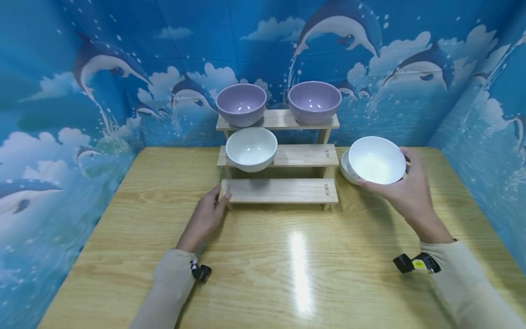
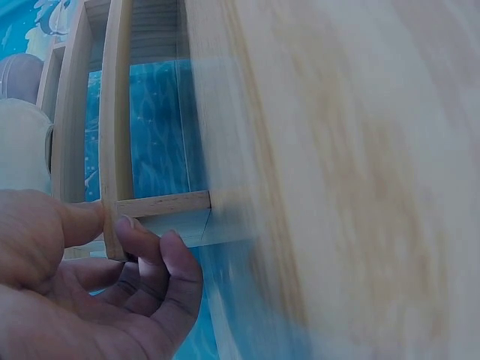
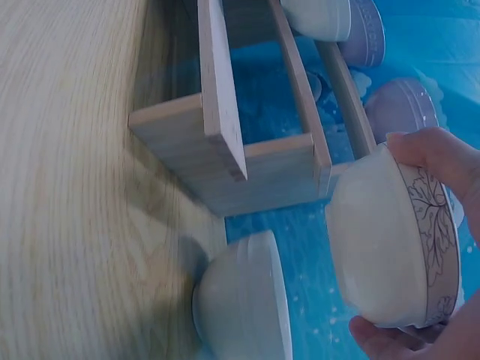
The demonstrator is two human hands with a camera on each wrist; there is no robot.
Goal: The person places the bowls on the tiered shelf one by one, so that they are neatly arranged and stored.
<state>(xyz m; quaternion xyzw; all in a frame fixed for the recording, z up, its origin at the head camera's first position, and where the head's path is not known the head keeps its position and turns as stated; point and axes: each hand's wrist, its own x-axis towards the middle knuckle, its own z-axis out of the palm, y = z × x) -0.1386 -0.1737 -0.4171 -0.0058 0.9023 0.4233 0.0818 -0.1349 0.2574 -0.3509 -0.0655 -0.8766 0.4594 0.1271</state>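
A wooden three-step rack stands on the table. My left hand pinches the left end of its lowest board; in the left wrist view thumb and fingertips close on the board's corner. On the right, my right hand grips a white bowl by its side, raised off the table. The right wrist view shows a band of floral lines around this held bowl. Below it another white bowl sits on the table, mostly hidden from the head view.
Two purple bowls stand on the top board, left and right. A white bowl occupies the left part of the middle board. Behind and beside the wooden table hangs a blue dolphin-print cloth.
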